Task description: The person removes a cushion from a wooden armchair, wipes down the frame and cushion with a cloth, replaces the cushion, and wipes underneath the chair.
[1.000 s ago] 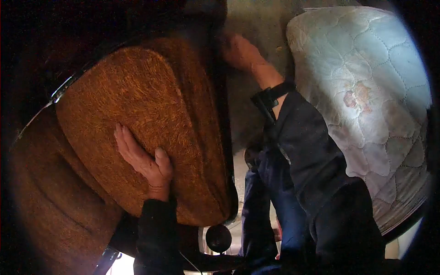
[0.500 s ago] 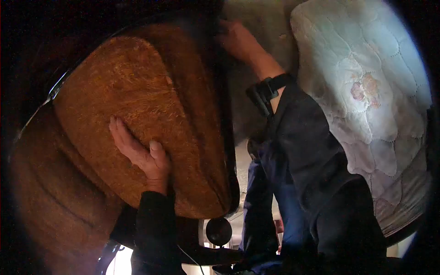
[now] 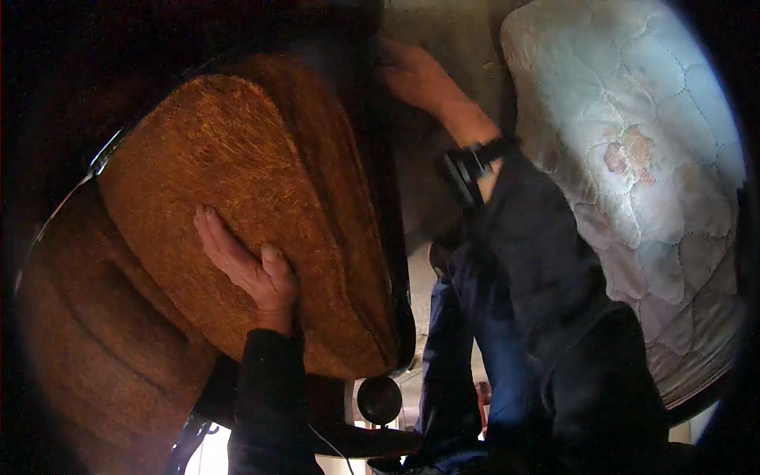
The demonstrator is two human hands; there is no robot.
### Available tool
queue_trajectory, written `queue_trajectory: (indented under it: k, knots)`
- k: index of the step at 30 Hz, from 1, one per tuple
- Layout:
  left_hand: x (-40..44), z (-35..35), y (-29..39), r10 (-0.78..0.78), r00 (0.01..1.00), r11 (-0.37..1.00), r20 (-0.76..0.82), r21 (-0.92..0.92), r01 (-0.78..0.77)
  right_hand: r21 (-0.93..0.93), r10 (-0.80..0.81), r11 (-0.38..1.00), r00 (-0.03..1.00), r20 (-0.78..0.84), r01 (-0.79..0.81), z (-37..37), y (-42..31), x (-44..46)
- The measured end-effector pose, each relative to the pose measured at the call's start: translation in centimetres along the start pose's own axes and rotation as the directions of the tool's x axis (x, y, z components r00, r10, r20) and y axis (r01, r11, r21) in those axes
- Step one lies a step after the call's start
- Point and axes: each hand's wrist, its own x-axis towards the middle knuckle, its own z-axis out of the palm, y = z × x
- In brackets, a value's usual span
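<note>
My left hand (image 3: 247, 265) lies flat on a brown plush cushion (image 3: 229, 158), fingers stretched and pointing up-left, thumb apart. My right hand (image 3: 416, 75) reaches to the dark edge beyond the cushion's upper right side. Its fingertips vanish in shadow there, so what they touch is hidden. A black strap with a dark device (image 3: 471, 162) sits round my right wrist.
A pale quilted cover with a flower pattern (image 3: 633, 158) fills the right side. More brown upholstery (image 3: 103, 317) lies at the lower left. A round black knob (image 3: 380, 400) is below the cushion. Grey floor (image 3: 451, 39) shows at the top.
My right hand has moved slightly up and to the left, to the dark edge. My left hand stays on the cushion. The view has shifted a little.
</note>
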Motion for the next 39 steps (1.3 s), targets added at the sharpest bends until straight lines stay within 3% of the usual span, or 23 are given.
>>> queue_trajectory:
  k: [1,3,10,11,13,14,16,18,20,21,23,24,26,27,29,30,31,33,35,36,38,39]
  knots:
    - [0.0,0.1,-0.1,0.014,1.000,1.000,-0.011,-0.003,-0.014,0.000,0.004,1.000,1.000,0.003,-0.004,-0.2,-0.8,0.1]
    - [0.2,0.1,-0.1,0.006,1.000,1.000,-0.018,-0.014,-0.006,-0.202,0.155,0.973,0.970,0.188,-0.116,-0.9,-2.2,0.8]
    - [-0.4,0.6,-0.1,-0.009,1.000,0.998,-0.025,-0.065,0.007,-0.224,0.189,0.965,0.953,0.236,-0.136,1.4,-0.5,-0.1]
    - [-0.5,0.8,0.0,-0.010,1.000,0.997,-0.015,-0.073,0.009,-0.230,0.071,0.972,0.988,0.140,-0.037,5.1,2.2,-1.9]
    - [-0.5,0.7,-0.2,0.016,1.000,0.997,-0.014,-0.077,-0.017,-0.101,0.149,0.985,0.983,0.110,-0.138,5.2,1.1,-5.8]
    - [-0.6,0.6,0.0,0.017,1.000,0.997,-0.003,-0.076,-0.017,0.032,0.328,0.940,0.923,0.202,-0.341,2.9,-2.9,-9.3]
    - [-0.6,0.5,0.2,-0.018,1.000,0.995,0.023,-0.096,0.020,0.077,0.360,0.929,0.932,0.029,-0.362,6.2,-3.1,-16.1]
    - [-0.5,0.5,0.5,-0.045,0.998,0.984,0.044,-0.168,0.052,0.132,0.469,0.876,0.883,-0.018,-0.463,10.5,-2.6,-23.7]
    - [-0.6,0.7,1.1,-0.067,0.995,0.965,0.067,-0.251,0.082,0.321,0.585,0.745,0.804,0.109,-0.585,12.2,-3.3,-30.1]
    - [-0.5,0.7,1.3,-0.072,0.995,0.962,0.064,-0.257,0.086,0.325,0.593,0.737,0.798,0.107,-0.592,12.4,-3.3,-32.1]
    - [-0.3,0.9,1.4,-0.072,0.996,0.959,0.060,-0.269,0.086,0.619,0.647,0.309,0.637,0.419,-0.722,12.1,-2.9,-34.4]
    - [-0.4,0.9,1.2,-0.035,0.998,0.973,0.048,-0.225,0.045,0.619,0.653,0.305,0.632,0.417,-0.724,11.2,-2.9,-33.8]
    - [-1.0,0.5,0.2,-0.010,0.998,0.985,0.055,-0.174,0.019,0.501,0.747,0.505,0.647,0.155,-0.703,8.1,-2.3,-30.2]
    - [-1.2,0.4,-0.3,0.026,0.998,0.989,0.050,-0.146,-0.019,0.436,0.668,0.659,0.743,0.034,-0.613,6.5,-0.7,-27.4]
    - [-1.7,0.2,-0.8,0.056,0.995,0.992,0.081,-0.118,-0.047,0.194,0.308,0.940,0.944,-0.118,-0.282,4.7,3.1,-22.0]
    - [-1.5,0.4,-1.0,0.034,0.997,0.991,0.069,-0.131,-0.024,0.065,0.143,0.989,0.978,-0.150,-0.134,5.0,4.3,-20.7]
    - [-1.4,0.4,-1.0,0.010,0.998,0.990,0.058,-0.143,-0.002,0.067,0.155,0.987,0.978,-0.142,-0.147,5.7,4.6,-21.2]
    - [-1.1,0.2,-1.3,0.046,0.997,0.992,0.062,-0.120,-0.038,0.264,0.438,0.870,0.898,-0.030,-0.416,8.0,3.7,-20.7]
    - [-1.0,0.3,-1.7,0.088,0.994,0.991,0.058,-0.103,-0.082,0.411,0.655,0.651,0.746,0.121,-0.638,9.4,3.4,-20.8]
    - [-0.9,0.4,-2.0,0.115,0.992,0.986,0.048,-0.125,-0.109,0.207,0.530,0.828,0.848,0.014,-0.521,11.4,3.6,-24.4]
    - [-1.0,0.4,-2.2,0.149,0.988,0.979,0.047,-0.149,-0.140,0.188,0.626,0.762,0.779,0.032,-0.620,14.9,3.3,-32.6]
    - [-1.0,0.2,-2.0,0.153,0.986,0.984,0.061,-0.106,-0.146,0.358,0.802,0.487,0.570,0.179,-0.797,15.5,2.2,-35.9]
